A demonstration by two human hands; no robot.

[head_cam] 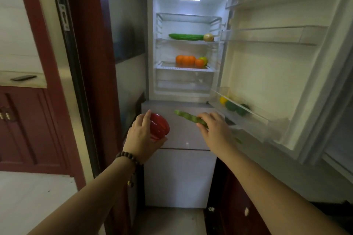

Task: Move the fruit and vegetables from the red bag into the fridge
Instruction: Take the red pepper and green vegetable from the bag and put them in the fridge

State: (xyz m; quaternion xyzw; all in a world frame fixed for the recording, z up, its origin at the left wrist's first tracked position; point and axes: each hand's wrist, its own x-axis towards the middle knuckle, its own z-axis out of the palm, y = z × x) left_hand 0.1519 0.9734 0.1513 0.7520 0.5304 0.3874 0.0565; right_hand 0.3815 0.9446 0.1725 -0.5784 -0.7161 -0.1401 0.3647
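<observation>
My left hand (142, 135) grips a glossy red bell pepper (160, 127) in front of the fridge's lower drawers. My right hand (214, 128) holds a long green vegetable (188, 116), its tip pointing up and left toward the fridge. The fridge (188, 93) stands open and lit. On its upper shelf lie a cucumber (186, 36) and a pale onion (208, 37). One shelf lower sit orange fruits (185, 60) with a yellow-green fruit (204, 60) beside them. The red bag is not in view.
The open fridge door (277, 59) swings out to the right; its lowest door bin (246, 120) holds a yellow item (223, 99) and dark green ones (231, 105). A dark red door frame (91, 63) stands left, with a red cabinet (24, 129) and a counter beyond.
</observation>
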